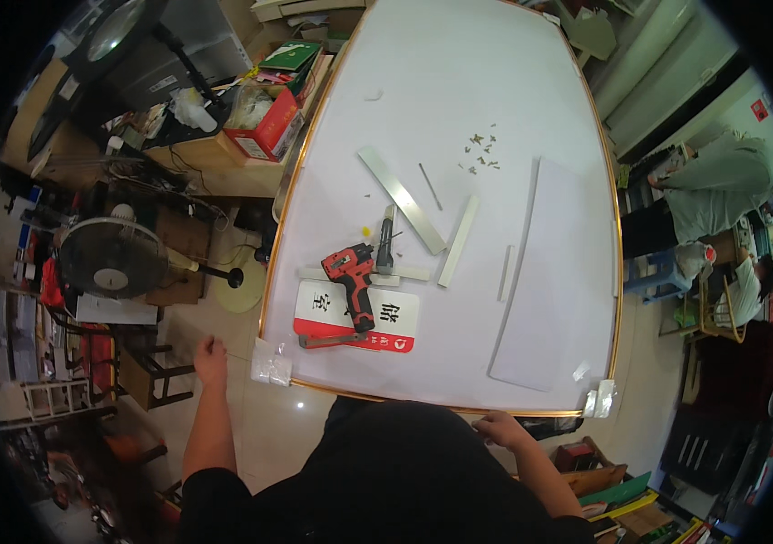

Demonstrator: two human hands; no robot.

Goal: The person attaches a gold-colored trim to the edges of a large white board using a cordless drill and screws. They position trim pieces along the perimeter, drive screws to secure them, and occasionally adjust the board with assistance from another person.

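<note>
My left hand (211, 359) hangs off the board's near left corner, fingers curled, with nothing visible in it. At the near edge, my right hand (500, 428) has bent fingers against or just below the gold-edged rim (422, 405); what they hold, if anything, is hidden. A large white board (441, 82) lies before me. On it a red and black cordless drill (350, 281) rests across a red and white sign plate (314, 308). Beside the drill are a dark hand tool (385, 240), a pale metal bar (402, 200) and a narrower strip (458, 243).
Small brass-coloured pieces (480, 154) lie scattered near a thin rod (430, 186). A curved white panel (540, 281) covers the board's right side. Left stand a fan (114, 258) and a red box (267, 127). Other people (722, 195) are at the right.
</note>
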